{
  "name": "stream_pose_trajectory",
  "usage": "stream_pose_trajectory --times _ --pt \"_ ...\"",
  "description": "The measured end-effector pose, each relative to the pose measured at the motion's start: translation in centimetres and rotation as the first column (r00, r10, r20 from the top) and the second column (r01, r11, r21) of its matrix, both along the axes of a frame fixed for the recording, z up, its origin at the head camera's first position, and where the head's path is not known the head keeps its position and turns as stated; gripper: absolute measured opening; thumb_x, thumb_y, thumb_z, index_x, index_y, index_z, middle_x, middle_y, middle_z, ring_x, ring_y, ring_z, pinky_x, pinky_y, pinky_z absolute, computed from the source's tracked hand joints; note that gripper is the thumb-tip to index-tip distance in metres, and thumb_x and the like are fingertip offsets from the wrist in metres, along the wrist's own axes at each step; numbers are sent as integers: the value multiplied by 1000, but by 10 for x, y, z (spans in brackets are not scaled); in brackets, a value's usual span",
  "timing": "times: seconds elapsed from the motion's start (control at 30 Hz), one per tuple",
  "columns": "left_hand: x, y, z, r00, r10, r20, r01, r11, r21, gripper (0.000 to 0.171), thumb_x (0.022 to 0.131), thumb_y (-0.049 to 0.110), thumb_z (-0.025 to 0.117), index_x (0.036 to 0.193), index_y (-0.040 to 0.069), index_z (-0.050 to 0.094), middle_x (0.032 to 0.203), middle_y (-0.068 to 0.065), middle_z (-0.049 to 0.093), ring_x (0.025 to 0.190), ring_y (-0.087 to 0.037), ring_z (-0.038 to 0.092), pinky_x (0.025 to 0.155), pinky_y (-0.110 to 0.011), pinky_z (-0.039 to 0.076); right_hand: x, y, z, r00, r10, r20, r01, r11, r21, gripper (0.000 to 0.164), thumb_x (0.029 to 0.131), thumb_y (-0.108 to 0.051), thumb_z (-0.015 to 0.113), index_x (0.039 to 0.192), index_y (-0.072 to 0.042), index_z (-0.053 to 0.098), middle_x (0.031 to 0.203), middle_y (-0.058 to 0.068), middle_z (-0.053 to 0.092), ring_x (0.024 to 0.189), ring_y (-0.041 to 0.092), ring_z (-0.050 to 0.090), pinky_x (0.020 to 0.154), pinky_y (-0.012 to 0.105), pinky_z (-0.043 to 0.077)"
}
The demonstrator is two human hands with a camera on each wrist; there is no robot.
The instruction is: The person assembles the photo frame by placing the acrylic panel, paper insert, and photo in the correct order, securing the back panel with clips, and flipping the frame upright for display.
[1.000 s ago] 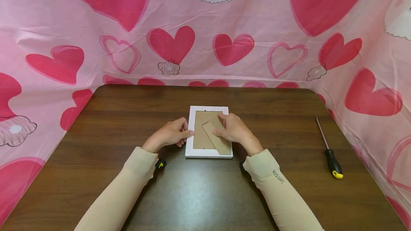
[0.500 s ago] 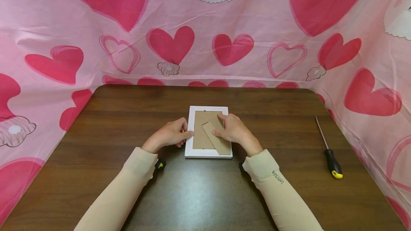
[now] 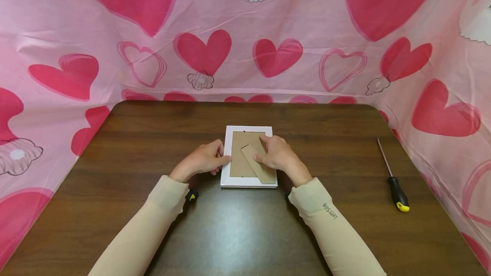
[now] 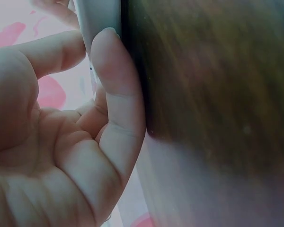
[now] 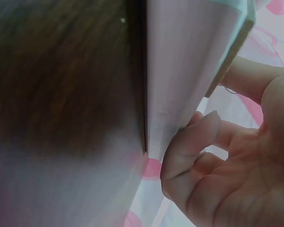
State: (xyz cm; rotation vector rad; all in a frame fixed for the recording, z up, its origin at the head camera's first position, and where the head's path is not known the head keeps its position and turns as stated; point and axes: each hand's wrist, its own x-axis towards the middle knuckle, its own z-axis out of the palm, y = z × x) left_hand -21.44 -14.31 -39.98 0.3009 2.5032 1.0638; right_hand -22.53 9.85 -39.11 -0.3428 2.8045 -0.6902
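Note:
A white picture frame (image 3: 245, 182) lies face down, its brown backing board (image 3: 238, 167) facing up. A slanted cardboard stand leg (image 3: 261, 173) crosses the backing and reaches over the lower right border. My left hand (image 3: 205, 159) pinches the left side, thumb on the white border and the other fingers bent against the edge. On the opposite side, my right hand (image 3: 281, 154) holds the frame with its thumb on the stand leg and index finger on the backing. In the right wrist view its other fingers curl beside the frame's side wall (image 5: 180, 61).
The frame rests on a dark wooden table (image 3: 153, 131). A screwdriver (image 3: 397, 193) with a black and yellow handle lies on the right side. Pink cloth (image 3: 238, 20) with hearts hangs behind the table and along both sides.

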Motion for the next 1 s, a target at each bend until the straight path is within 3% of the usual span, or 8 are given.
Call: stream_pose_trajectory --times 0.13,0.2,0.33,0.43,0.57,0.7,0.83,1.0 --pt "0 -1 -1 1000 -1 -2 1 1000 4 30 90 28 68 91 6 47 72 -11 59 56 -22 60 55 -33 53 1 0 1 1000 3 -3 -3 1000 -7 76 86 -38 71 147 -12 33 138 21 44 126 33 38 101 48 37" --pt "1 -1 -1 1000 1 4 -1 1000 5 31 90 29 68 91 6 47 72 -11 59 56 -22 60 55 -33 53 1 1 -1 1000 15 -16 -15 1000 -13 76 86 -38 70 146 -11 34 126 20 52 119 31 43 97 46 41" --pt "1 -1 -2 1000 10 19 -10 1000 18 31 90 29 68 91 6 47 72 -11 59 56 -22 60 55 -33 53 0 8 0 996 57 -63 -60 997 -48 68 86 -34 70 141 -5 42 82 9 59 84 22 55 71 35 48" --pt "0 0 -4 1000 9 30 -10 999 36 32 90 29 69 91 6 46 72 -12 59 56 -22 60 55 -33 54 1 25 11 995 57 -86 -66 991 -113 60 88 -30 69 137 -4 45 67 4 55 60 17 55 55 31 46" --pt "-1 1 -4 999 4 34 -5 999 47 32 90 29 69 91 6 46 72 -12 59 56 -23 60 55 -33 54 7 71 36 991 2 -132 -20 991 -131 52 90 -30 66 134 -10 48 73 4 59 54 14 60 54 33 48" --pt "-1 0 -1 999 11 35 -12 999 45 32 90 28 69 91 6 47 72 -13 59 56 -23 60 55 -33 54 14 139 53 976 -39 -214 38 999 -9 40 92 -35 64 123 -11 54 79 4 61 60 15 60 59 37 47" --pt "-1 -2 -1 999 8 39 -10 999 47 31 90 28 68 91 5 46 74 -13 59 57 -23 60 56 -33 54 25 209 54 956 -71 -284 108 988 115 35 90 -34 65 109 -5 58 81 7 63 69 23 57 61 42 46" --pt "-1 -3 -1 999 7 37 -9 999 43 32 90 29 68 91 6 46 74 -12 60 57 -23 61 56 -33 54 44 274 41 949 -121 -291 182 964 194 34 85 -27 68 93 2 55 70 6 58 62 25 52 54 40 44"
